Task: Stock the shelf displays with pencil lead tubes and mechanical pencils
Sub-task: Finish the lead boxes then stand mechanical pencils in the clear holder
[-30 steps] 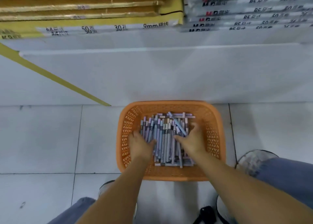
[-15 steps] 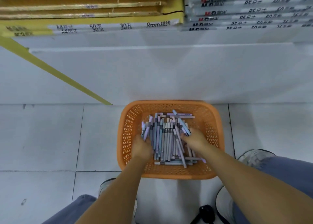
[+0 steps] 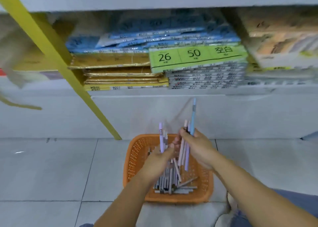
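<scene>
An orange plastic basket (image 3: 136,159) stands on the tiled floor below the shelf, holding several pastel mechanical pencils (image 3: 173,186). My left hand (image 3: 159,159) grips a bunch of purple pencils (image 3: 161,137) upright above the basket. My right hand (image 3: 199,147) grips several pink, purple and blue pencils (image 3: 186,149), the blue one (image 3: 193,118) sticking up highest. Both hands are raised over the basket, close together.
A white shelf unit (image 3: 172,113) rises behind the basket, its lowest shelf stacked with gold, blue and green paper packs (image 3: 196,56). A yellow upright (image 3: 56,63) slants across the left. My knee in jeans (image 3: 292,199) and a shoe (image 3: 223,209) are at lower right.
Both hands have lifted out of the basket, each holding a bunch of pencils. The camera has tilted up, showing more of the shelf.
</scene>
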`<control>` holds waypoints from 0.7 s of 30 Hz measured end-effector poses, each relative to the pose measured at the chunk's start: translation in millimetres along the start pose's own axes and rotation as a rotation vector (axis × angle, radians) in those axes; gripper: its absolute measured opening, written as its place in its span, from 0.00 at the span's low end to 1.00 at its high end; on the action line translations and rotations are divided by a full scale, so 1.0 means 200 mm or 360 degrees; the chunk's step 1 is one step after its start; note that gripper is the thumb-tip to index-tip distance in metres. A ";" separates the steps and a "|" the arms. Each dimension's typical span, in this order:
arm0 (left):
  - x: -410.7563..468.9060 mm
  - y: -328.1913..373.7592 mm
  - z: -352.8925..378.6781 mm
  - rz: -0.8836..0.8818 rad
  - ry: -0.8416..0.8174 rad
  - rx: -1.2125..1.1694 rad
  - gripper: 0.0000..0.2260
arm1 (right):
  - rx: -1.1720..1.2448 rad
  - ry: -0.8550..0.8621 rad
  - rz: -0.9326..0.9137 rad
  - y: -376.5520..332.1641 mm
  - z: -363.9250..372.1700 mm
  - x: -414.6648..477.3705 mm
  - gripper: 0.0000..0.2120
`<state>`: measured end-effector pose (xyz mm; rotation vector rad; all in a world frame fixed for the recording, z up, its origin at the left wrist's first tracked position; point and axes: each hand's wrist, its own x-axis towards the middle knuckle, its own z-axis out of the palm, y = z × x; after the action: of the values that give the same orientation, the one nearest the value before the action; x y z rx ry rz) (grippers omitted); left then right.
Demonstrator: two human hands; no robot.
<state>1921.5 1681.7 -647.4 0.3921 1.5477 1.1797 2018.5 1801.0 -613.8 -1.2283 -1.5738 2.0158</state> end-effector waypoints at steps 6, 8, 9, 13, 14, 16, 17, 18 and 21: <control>-0.27 0.34 0.11 0.0322 -0.0228 -0.0107 0.14 | -0.0275 0.0054 -0.0335 -0.36 0.01 -0.25 0.09; -0.35 0.43 0.12 0.0440 -0.0227 0.0022 0.07 | -0.0469 -0.0006 -0.0480 -0.47 -0.01 -0.31 0.08; -0.38 0.47 0.12 0.0486 -0.0239 0.0086 0.07 | -0.0563 -0.0056 -0.0541 -0.52 -0.02 -0.35 0.07; -0.48 0.63 0.12 0.0591 -0.0155 0.0199 0.05 | -0.0744 -0.0111 -0.0725 -0.69 -0.05 -0.46 0.10; -0.50 0.66 0.12 0.0609 -0.0129 0.0186 0.06 | -0.0762 -0.0064 -0.0769 -0.73 -0.06 -0.48 0.12; -0.55 0.74 0.12 0.0681 -0.0093 0.0118 0.07 | -0.0792 0.0053 -0.0877 -0.80 -0.09 -0.52 0.11; -0.57 0.77 0.13 0.0728 -0.0063 0.0067 0.07 | -0.0814 0.0099 -0.0934 -0.82 -0.11 -0.55 0.12; -0.59 0.81 0.13 0.0770 -0.0013 0.0020 0.08 | -0.0844 0.0129 -0.0985 -0.83 -0.11 -0.57 0.13; -0.62 0.95 0.17 0.0874 0.0111 -0.0139 0.12 | -0.0888 0.0118 -0.1048 -0.86 -0.12 -0.62 0.15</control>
<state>1931.5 1688.7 -417.8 0.7555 1.4844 1.6900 2066.0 1792.5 -405.8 -0.7558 -2.2107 1.1490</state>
